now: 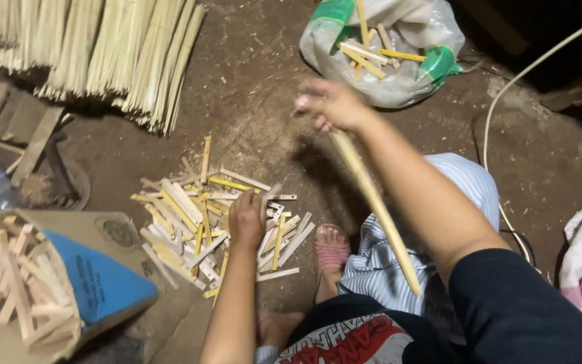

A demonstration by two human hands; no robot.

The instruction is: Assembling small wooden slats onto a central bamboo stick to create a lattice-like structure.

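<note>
The right hand (pixel 331 104) is raised in the upper middle of the frame, and its fingers are closed around the top end of a long pale stick (pixel 375 202). The stick runs down to the right, across the striped cloth (pixel 405 243) over the person's knee, and it ends near the dark sleeve (pixel 520 310) at the lower right.

The left hand (pixel 247 219) is lower, in the middle of the frame. It rests on a pile of short flat sticks (pixel 183 222) that lies on the dirt floor (pixel 250 114). The fingers are bent down into the pile, but I cannot tell if they grip any piece.

At the upper left lies a bundle of long thin strips (pixel 102 47). At the top, a plastic bag (pixel 412 74) holds some more short sticks. At the lower left, a paper sack (pixel 95 269) with a blue inside is full of short wooden pieces. A foot in a pink sandal (pixel 331 255) is just right of the pile.
</note>
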